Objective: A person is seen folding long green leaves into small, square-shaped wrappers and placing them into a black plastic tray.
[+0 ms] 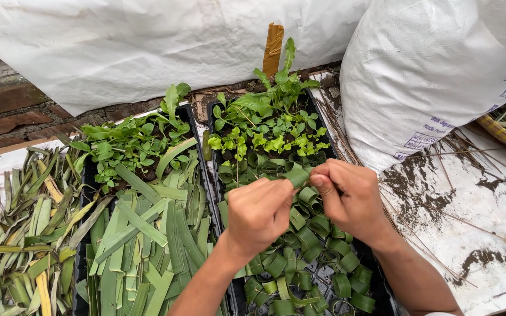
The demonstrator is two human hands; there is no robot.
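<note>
Both hands meet above a black seedling tray [382, 301]. My left hand [257, 212] and my right hand [349, 199] pinch a green leaf strip [297, 176] between them, bending it into a loop. Several rolled leaf rings [308, 240] fill the tray's near cells below the hands. Small green seedlings [267, 126] grow in the tray's far half.
A second black tray [190, 114] at left holds seedlings and a pile of cut flat leaf strips [142, 246]. More leaf pieces [27, 228] lie on a board at far left. White sacks [434, 70] stand behind and at right; soil and thin sticks [440, 193] lie on the white sheet.
</note>
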